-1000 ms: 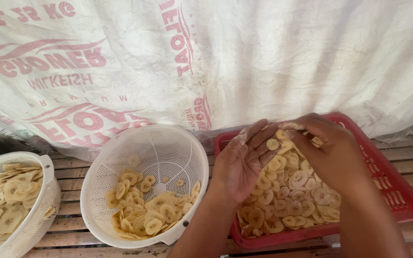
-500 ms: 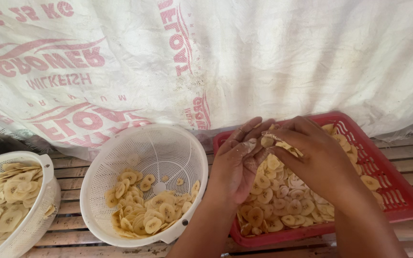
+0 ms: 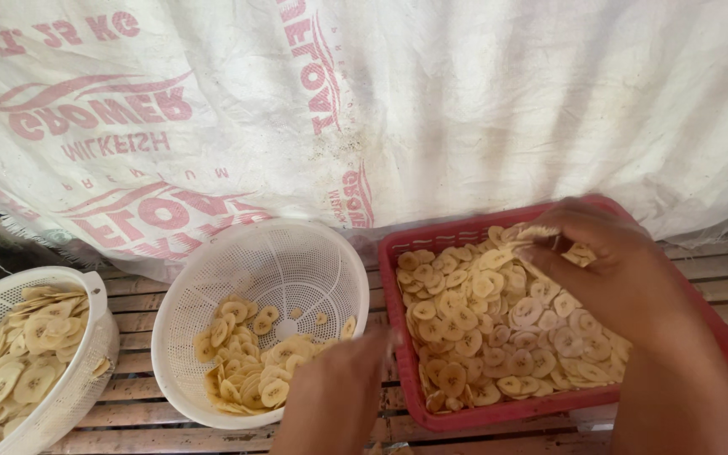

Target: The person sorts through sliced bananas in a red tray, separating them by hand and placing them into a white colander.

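Note:
A red plastic tray [image 3: 393,291] holds a heap of pale yellow banana slices [image 3: 482,329]. My right hand [image 3: 625,282] rests over the tray's far right part, its fingertips pinched on a few slices at the back of the heap. My left hand [image 3: 339,392] is blurred at the near right rim of a round white colander [image 3: 271,234], between colander and tray. Whether it holds slices is hidden. The colander has a smaller pile of slices [image 3: 267,371] in its near half.
A second white basket [image 3: 99,333] full of slices [image 3: 27,354] stands at the far left, partly out of frame. All three containers sit on wooden slats [image 3: 132,307]. A white printed sack cloth [image 3: 465,109] hangs behind them.
My left hand has left the red tray and swung left to the colander's rim. My right hand has stayed over the tray, shifting slightly right and back.

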